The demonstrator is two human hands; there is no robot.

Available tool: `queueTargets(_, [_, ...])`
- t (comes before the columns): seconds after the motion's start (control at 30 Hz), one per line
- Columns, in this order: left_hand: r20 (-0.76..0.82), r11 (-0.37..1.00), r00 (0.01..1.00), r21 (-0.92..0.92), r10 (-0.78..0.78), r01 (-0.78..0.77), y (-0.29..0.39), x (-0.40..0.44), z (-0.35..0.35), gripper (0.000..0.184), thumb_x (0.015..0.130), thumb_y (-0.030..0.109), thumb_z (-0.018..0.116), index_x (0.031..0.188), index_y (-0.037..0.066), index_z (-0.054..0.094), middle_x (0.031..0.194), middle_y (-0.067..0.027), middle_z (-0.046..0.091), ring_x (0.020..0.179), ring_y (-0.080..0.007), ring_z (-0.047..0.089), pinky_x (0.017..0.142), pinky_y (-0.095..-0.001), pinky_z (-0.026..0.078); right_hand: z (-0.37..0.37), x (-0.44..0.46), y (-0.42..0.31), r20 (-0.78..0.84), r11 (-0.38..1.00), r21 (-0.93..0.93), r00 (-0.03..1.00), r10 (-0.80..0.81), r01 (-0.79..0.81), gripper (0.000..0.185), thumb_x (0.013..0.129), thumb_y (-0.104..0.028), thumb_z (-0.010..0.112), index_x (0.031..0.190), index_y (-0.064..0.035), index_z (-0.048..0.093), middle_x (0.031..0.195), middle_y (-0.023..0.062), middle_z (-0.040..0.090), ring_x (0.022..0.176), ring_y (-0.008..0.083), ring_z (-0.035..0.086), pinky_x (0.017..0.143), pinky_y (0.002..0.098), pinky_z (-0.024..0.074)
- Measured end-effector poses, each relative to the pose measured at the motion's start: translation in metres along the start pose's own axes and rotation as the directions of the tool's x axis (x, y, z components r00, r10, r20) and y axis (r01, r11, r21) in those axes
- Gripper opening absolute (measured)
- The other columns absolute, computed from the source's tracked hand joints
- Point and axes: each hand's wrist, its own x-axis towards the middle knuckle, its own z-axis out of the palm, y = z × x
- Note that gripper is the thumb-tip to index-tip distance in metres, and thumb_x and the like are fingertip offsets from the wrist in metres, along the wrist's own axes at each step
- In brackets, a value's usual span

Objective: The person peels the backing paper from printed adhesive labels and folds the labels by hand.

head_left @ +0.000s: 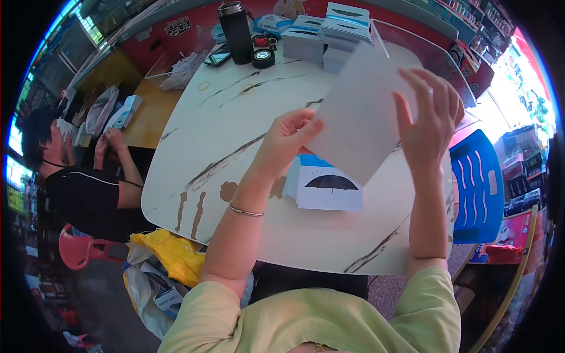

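A blank white sheet of paper (356, 117) is tilted up above the table. My left hand (294, 134) pinches its left edge between thumb and fingers. Beside the sheet's right edge, my right hand (432, 115) has its fingers spread; whether a fingertip touches the paper I cannot tell. Below the sheet lies a small pile of cards (331, 197), the top one printed with a black umbrella and a blue band. The sheet hides part of this pile.
Stacked umbrella-printed boxes (303, 38) stand at the table's back, near a black flask (235, 32), its lid (263, 57) and a phone (218, 55). A blue chair (478, 188) is on the right. At left sits another person (88, 191) handling something. A yellow bag (170, 253) hangs below the edge.
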Motion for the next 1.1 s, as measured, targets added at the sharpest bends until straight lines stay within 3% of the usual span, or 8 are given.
queueTargets(0.07, [-0.144, 0.994, 0.986, -0.053, 0.085, -0.093, -0.004, 0.002, 0.005, 0.025, 0.083, 0.028, 0.060, 0.093, 0.006, 0.058, 0.073, -0.0001, 0.059, 0.064, -0.0043, 0.052, 0.053, -0.0180, 0.041, -0.011, -0.001, -0.023, 0.079, 0.994, -0.023, 0.992, -0.102, 0.104, 0.030, 0.065, -0.014, 0.071, 0.093, -0.0170, 0.062, 0.098, -0.0034, 0.055, 0.094, 0.0160, 0.048, 0.088, 0.0338, 0.0305])
queueTargets(0.1, [-0.147, 0.995, 0.986, -0.054, 0.081, -0.090, -0.006, 0.002, 0.003, 0.025, 0.083, 0.028, 0.060, 0.093, 0.006, 0.058, 0.073, -0.0001, 0.059, 0.064, -0.0043, 0.052, 0.053, -0.0180, 0.041, -0.011, -0.005, -0.030, 0.150, 0.988, 0.099, 0.980, -0.130, 0.116, 0.026, 0.065, -0.016, 0.073, 0.090, -0.0166, 0.064, 0.098, 0.0008, 0.058, 0.090, 0.0179, 0.052, 0.081, 0.0345, 0.0376])
queueTargets(0.17, [-0.139, 0.989, 0.979, 0.001, 0.147, -0.148, -0.010, 0.004, -0.003, 0.024, 0.083, 0.029, 0.060, 0.094, 0.008, 0.057, 0.073, -0.0004, 0.059, 0.062, -0.0045, 0.052, 0.050, -0.0179, 0.040, -0.009, -0.008, -0.043, 0.334, 0.873, 0.487, 0.920, -0.203, 0.016, 0.023, 0.065, -0.013, 0.071, 0.086, -0.0151, 0.063, 0.092, 0.0016, 0.057, 0.083, 0.0202, 0.054, 0.077, 0.0345, 0.0397])
queueTargets(0.27, [-0.095, 0.989, 0.989, -0.084, 0.114, -0.122, -0.007, 0.002, 0.001, 0.023, 0.083, 0.028, 0.060, 0.092, 0.007, 0.057, 0.073, -0.0010, 0.059, 0.061, -0.0048, 0.052, 0.050, -0.0173, 0.040, 0.003, -0.017, -0.050, 0.356, 0.809, 0.588, 0.892, -0.279, 0.018, 0.016, 0.069, -0.015, 0.066, 0.085, -0.0145, 0.060, 0.087, -0.0004, 0.054, 0.080, 0.0191, 0.053, 0.071, 0.0311, 0.0394])
queueTargets(0.57, [-0.005, 0.994, 0.994, -0.028, 0.105, -0.105, 0.001, -0.002, 0.004, 0.023, 0.086, 0.023, 0.056, 0.097, 0.003, 0.055, 0.071, -0.0050, 0.061, 0.061, -0.0102, 0.059, 0.052, -0.0200, 0.046, 0.007, -0.017, -0.041, 0.375, 0.766, 0.643, 0.881, -0.287, -0.024, 0.009, 0.072, -0.013, 0.064, 0.079, -0.0148, 0.058, 0.080, -0.0001, 0.052, 0.073, 0.0175, 0.053, 0.067, 0.0301, 0.0396])
queueTargets(0.87, [-0.016, 0.976, 0.983, 0.126, 0.182, -0.178, 0.002, -0.002, 0.005, 0.017, 0.087, 0.017, 0.054, 0.087, 0.001, 0.051, 0.064, -0.0031, 0.058, 0.054, -0.0058, 0.055, 0.045, -0.0171, 0.041, 0.008, -0.016, -0.044, 0.368, 0.733, 0.680, 0.877, -0.309, -0.027, 0.007, 0.072, -0.014, 0.064, 0.075, -0.0141, 0.057, 0.074, -0.0007, 0.051, 0.070, 0.0169, 0.053, 0.065, 0.0296, 0.0405])
queueTargets(1.1, [-0.034, 0.968, 0.984, 0.191, 0.175, -0.165, 0.009, -0.006, 0.008, 0.017, 0.086, 0.015, 0.054, 0.090, -0.001, 0.053, 0.059, -0.0018, 0.056, 0.051, -0.0057, 0.055, 0.042, -0.0168, 0.040, 0.008, -0.015, -0.045, 0.399, 0.713, 0.697, 0.868, -0.295, -0.078, 0.010, 0.069, -0.012, 0.066, 0.073, -0.0117, 0.057, 0.071, 0.0008, 0.052, 0.066, 0.0191, 0.054, 0.061, 0.0306, 0.0444])
